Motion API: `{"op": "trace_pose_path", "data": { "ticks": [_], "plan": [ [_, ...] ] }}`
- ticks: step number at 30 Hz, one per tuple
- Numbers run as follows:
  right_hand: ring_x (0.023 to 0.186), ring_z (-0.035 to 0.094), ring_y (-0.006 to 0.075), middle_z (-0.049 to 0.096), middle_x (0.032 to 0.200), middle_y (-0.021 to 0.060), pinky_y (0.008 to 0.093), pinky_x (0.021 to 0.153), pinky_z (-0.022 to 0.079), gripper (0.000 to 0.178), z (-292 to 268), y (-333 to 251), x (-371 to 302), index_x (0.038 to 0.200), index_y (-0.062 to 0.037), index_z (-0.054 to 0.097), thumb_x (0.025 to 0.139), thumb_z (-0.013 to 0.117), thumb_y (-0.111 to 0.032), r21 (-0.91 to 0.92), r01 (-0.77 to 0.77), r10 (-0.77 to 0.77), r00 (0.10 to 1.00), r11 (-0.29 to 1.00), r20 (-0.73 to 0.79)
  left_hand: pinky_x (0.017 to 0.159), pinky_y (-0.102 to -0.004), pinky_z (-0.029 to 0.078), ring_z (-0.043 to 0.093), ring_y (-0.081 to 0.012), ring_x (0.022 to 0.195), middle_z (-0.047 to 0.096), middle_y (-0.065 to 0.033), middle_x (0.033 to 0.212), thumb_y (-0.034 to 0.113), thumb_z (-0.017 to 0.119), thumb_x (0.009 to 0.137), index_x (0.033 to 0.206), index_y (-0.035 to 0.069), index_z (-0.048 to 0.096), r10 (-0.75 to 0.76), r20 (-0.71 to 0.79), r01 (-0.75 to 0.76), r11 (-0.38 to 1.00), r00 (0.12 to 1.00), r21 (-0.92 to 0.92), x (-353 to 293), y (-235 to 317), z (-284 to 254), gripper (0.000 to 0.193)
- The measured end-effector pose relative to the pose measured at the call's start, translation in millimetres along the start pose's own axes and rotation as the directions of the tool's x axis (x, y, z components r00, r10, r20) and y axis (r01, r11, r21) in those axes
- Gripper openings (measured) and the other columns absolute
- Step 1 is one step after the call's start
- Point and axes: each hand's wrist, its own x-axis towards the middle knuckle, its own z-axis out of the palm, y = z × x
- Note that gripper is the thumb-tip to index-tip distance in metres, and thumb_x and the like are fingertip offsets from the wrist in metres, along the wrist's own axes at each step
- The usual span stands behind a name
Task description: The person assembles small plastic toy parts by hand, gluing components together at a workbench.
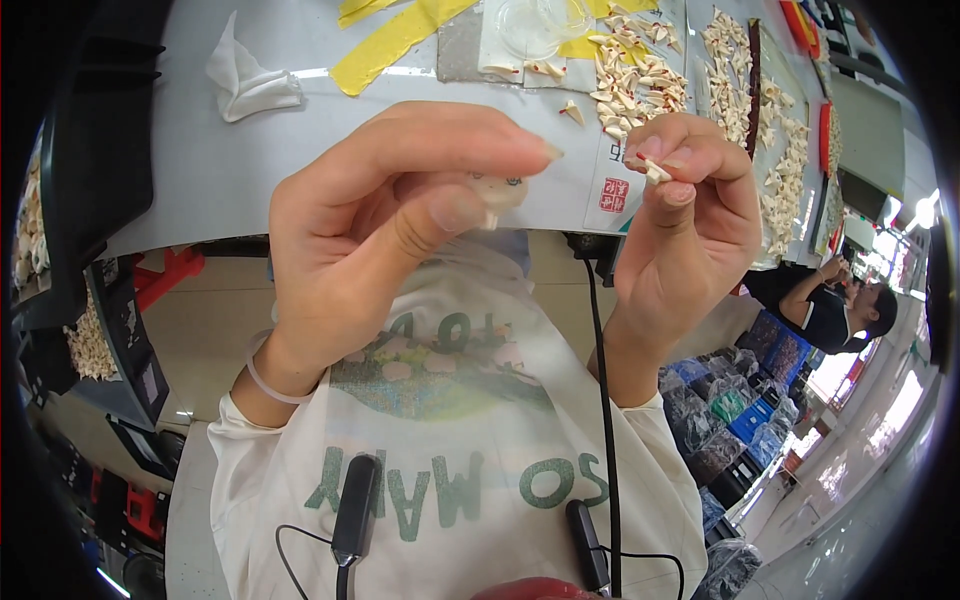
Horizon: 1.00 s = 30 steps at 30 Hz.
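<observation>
My left hand [350, 200] is curled round a small cream-coloured figure piece [503, 190] with dark marks on it, thumb and fingers closing on it; most of the piece is hidden by the hand. To its right, my right hand [700, 235] pinches a tiny cream part [655, 172] with a red tip between thumb and fingertips. The two pieces are apart, both held up over the table's near edge. Beyond my right hand lies a heap of similar cream parts with red tips [645, 85], and a single loose part [571, 112] sits just left of that heap.
Yellow tape [400, 45], a crumpled white cloth [245, 85] and a clear round dish [540, 25] lie on the grey table [200, 165]. More parts [785, 180] spread at right. Black bins [125, 330] stand left. A black cable [605, 420] hangs before me. Another person [845, 310] is at far right.
</observation>
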Motion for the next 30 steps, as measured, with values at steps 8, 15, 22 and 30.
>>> {"op": "trace_pose_path", "data": {
  "ticks": [8,15,22,30],
  "plan": [
    [0.072,0.050,0.0148,0.054,0.079,0.0104,0.0235,0.065,0.040,0.014,-7,8,1,0.080,0.0032,0.052,0.071,0.063,0.000,-0.202,0.150,-0.143,0.988,0.968,0.050,0.062,-0.0261,0.047,0.057,-0.0208,0.077,0.053,-0.0142,0.095,0.024,0.060,0.078,0.090,0.002,0.050,-0.075,0.009,0.076,0.992,0.997,-0.106,-1,0,0,0.027],
    [0.071,0.053,0.0167,0.057,0.076,0.0119,0.0248,0.066,0.042,0.013,-5,3,0,0.079,0.0043,0.054,0.069,0.062,0.007,-0.256,0.146,-0.141,0.989,0.956,0.037,0.057,-0.0242,0.049,0.058,-0.0201,0.072,0.053,-0.0144,0.095,0.019,0.061,0.077,0.090,0.002,0.049,-0.054,0.012,0.055,0.996,0.998,-0.076,-2,0,-2,0.024],
    [0.071,0.057,0.0184,0.059,0.075,0.0134,0.0249,0.064,0.044,0.018,-7,4,-1,0.076,0.0044,0.055,0.063,0.056,0.017,-0.181,0.066,-0.056,0.997,0.981,0.059,0.057,-0.0224,0.049,0.058,-0.0183,0.071,0.050,-0.0141,0.095,0.012,0.060,0.077,0.092,0.002,0.047,-0.081,0.022,0.083,0.992,0.996,-0.097,-3,-1,-2,0.023],
    [0.069,0.057,0.0178,0.058,0.074,0.0128,0.0245,0.062,0.045,0.021,-10,-2,0,0.075,0.0041,0.057,0.061,0.055,0.019,-0.202,0.060,-0.051,0.997,0.978,0.054,0.056,-0.0205,0.047,0.056,-0.0153,0.070,0.052,-0.0133,0.091,0.015,0.062,0.075,0.097,0.001,0.049,-0.102,-0.003,0.101,0.994,0.995,-0.040,-2,3,-3,0.029]
  ]
}}
